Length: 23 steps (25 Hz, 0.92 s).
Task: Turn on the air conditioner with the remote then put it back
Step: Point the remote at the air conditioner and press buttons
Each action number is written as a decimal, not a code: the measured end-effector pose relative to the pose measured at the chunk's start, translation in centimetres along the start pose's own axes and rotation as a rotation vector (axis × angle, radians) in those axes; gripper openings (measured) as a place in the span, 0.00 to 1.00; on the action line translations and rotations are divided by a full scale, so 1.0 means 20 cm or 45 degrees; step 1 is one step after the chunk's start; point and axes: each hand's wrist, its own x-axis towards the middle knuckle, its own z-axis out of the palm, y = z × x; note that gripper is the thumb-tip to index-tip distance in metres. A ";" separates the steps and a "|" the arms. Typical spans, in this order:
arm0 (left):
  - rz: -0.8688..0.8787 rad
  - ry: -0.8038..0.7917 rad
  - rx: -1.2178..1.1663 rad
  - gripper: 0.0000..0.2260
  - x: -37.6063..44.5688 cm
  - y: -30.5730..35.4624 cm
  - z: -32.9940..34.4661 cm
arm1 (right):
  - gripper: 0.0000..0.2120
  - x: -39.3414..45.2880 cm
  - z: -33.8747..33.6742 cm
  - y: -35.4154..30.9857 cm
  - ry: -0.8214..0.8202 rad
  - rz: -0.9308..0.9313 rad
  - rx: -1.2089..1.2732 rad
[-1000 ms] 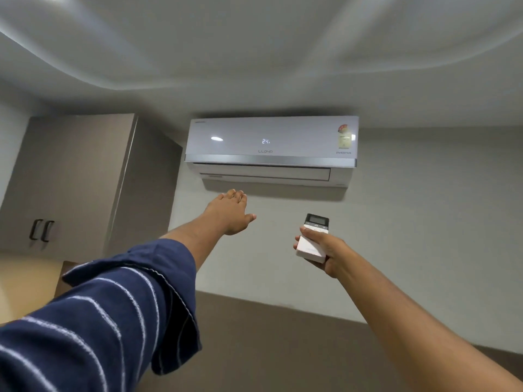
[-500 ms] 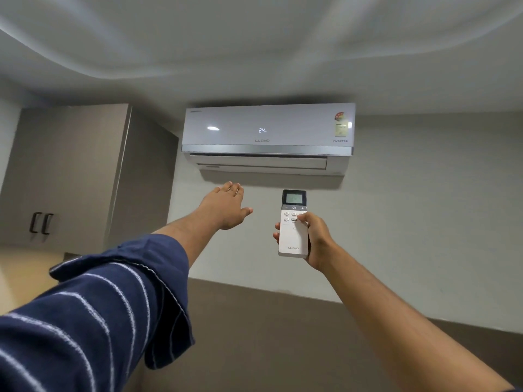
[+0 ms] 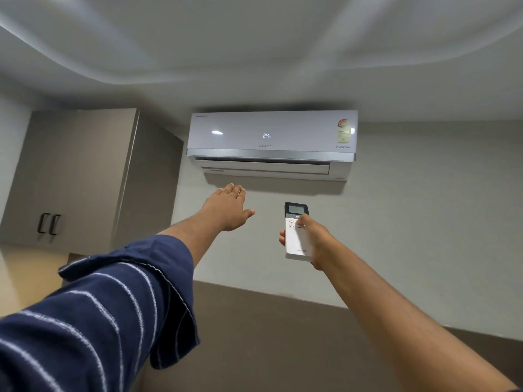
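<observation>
Head view, looking up: my right hand [image 3: 311, 239] is wrapped around the remote [image 3: 295, 233], a slim white plastic slab with rounded corners and a dark screen band at its top. It stands nearly upright just right of centre frame, thumb pressed down on the button cluster below the screen, fingers curled behind the left edge. My left hand [image 3: 229, 207] is flat and spread, palm away, fingers together, thumb out, gripping nothing, reaching up toward the unit with clear wall around it. Its navy sleeve [image 3: 113, 306] with thin white stripes hangs loose and soft at lower left. The air conditioner [image 3: 271, 137] sits centre frame, high on the wall: a glossy grey rectangular front, "24" lit on it, a brushed silver strip along its lower edge, a matte white louvre beneath, a sticker at its upper right corner. Both hands are below it, apart from it, with a bare gap between them. Left of frame, a matte taupe cabinet [image 3: 79, 176] with two dark handles; its sharp corner stands near the unit's left end. Smooth pale wall [image 3: 424, 207] lies open to the right.
</observation>
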 end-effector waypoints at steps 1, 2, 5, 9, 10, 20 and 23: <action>0.007 0.001 -0.001 0.32 0.00 0.00 0.00 | 0.12 0.00 0.00 -0.01 0.000 0.006 -0.017; 0.012 0.003 0.001 0.32 0.01 0.01 0.00 | 0.12 0.00 0.01 -0.02 -0.009 0.021 -0.028; 0.012 0.007 0.003 0.32 0.01 0.01 0.01 | 0.10 -0.01 0.04 -0.03 -0.040 0.095 -0.040; 0.026 0.011 0.011 0.32 0.02 0.01 0.01 | 0.07 -0.02 0.06 -0.02 -0.054 0.086 -0.011; 0.028 0.013 0.013 0.32 0.02 0.01 0.01 | 0.07 -0.02 0.06 -0.02 -0.045 0.082 0.000; 0.021 0.003 0.015 0.32 0.02 0.01 0.04 | 0.08 -0.02 0.03 -0.05 -0.010 0.000 0.001; 0.021 -0.004 0.015 0.32 0.03 0.01 0.06 | 0.08 -0.02 0.02 -0.05 -0.031 0.032 0.002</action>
